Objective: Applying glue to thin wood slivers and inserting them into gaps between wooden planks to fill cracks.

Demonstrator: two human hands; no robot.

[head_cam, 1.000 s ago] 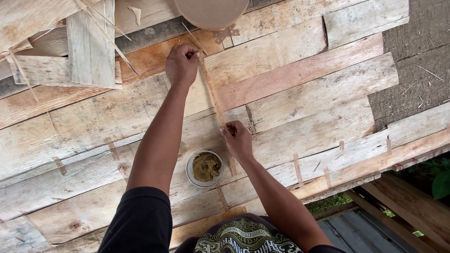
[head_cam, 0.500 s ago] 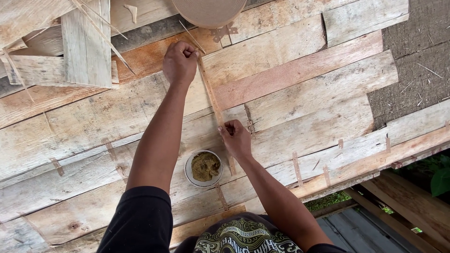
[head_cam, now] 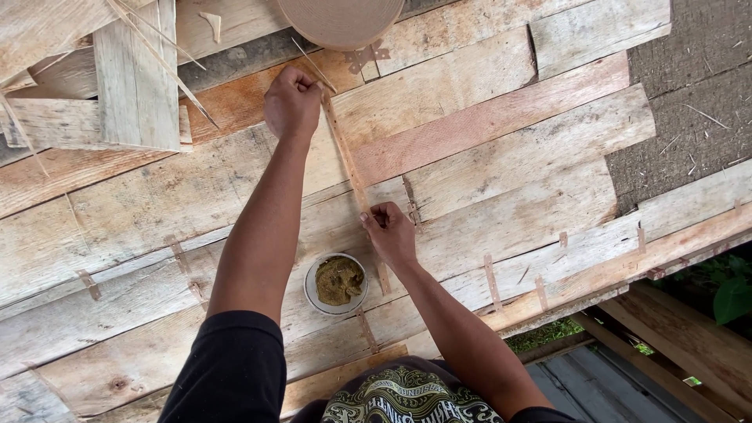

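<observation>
A long thin strip of bamboo [head_cam: 345, 153] lies stretched across the wooden plank floor [head_cam: 501, 164]. My left hand [head_cam: 291, 102] is closed on the strip's far end, near a round woven piece [head_cam: 341, 19] at the top. My right hand [head_cam: 389, 233] pinches the same strip nearer to me. A small round bowl [head_cam: 337, 283] of brownish paste sits just left of my right hand.
Several short strip pieces [head_cam: 490, 280] lie scattered on the planks. A stack of wooden boards [head_cam: 133, 74] and loose thin sticks [head_cam: 160, 59] sits at the upper left. Bare ground [head_cam: 689, 102] shows at upper right. The planks' edge drops off at lower right [head_cam: 611, 313].
Both hands hold the strip in nearly the same places; the view has shifted slightly, and no clear movement of the strip shows.
</observation>
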